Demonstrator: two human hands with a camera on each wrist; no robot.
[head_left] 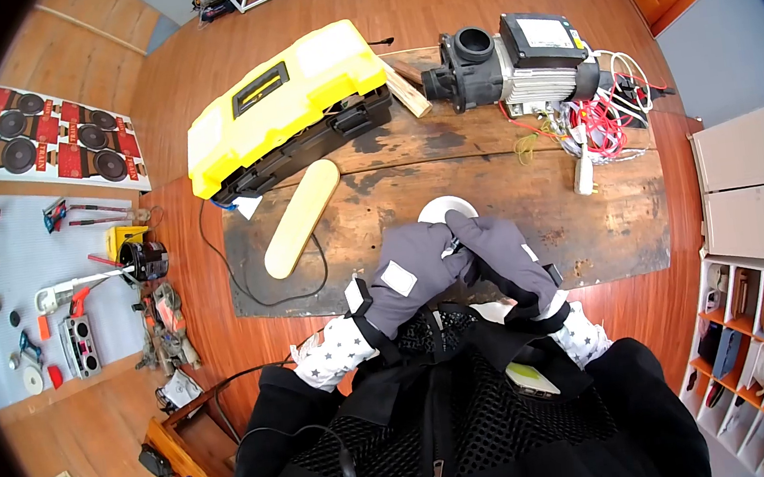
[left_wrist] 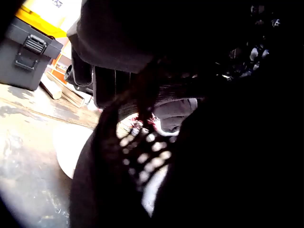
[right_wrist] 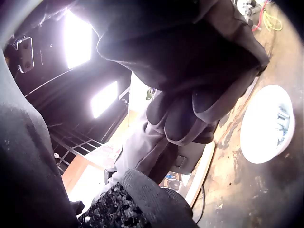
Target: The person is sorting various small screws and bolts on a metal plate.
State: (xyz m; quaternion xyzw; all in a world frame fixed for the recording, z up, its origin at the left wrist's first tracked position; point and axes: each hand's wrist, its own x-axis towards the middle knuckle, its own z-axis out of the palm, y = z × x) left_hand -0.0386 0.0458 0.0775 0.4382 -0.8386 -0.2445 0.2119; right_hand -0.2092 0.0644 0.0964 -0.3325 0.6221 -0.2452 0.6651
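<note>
Both hands wear grey gloves with dark palms and meet just over the near edge of the wooden table. My left hand [head_left: 412, 268] and right hand [head_left: 504, 248] have their fingers curled toward each other. Between the fingertips in the head view shows a small shiny metal piece [head_left: 451, 248], mostly hidden by the gloves; I cannot tell its kind. Right beyond the fingers stands a white bowl [right_wrist: 267, 124], partly covered by them from above. Small silvery-blue metal pieces [right_wrist: 282, 124] lie in it, seen in the right wrist view. Dark cloth and mesh fill most of the left wrist view.
A yellow and black toolbox [head_left: 292, 107] stands at the back left of the table [head_left: 379, 211], with a pale rounded board [head_left: 303, 219] before it. At the back right are a pump [head_left: 522, 62], tangled wires [head_left: 600, 124] and a white plug [head_left: 583, 168]. A black cable [head_left: 267, 303] crosses the left side.
</note>
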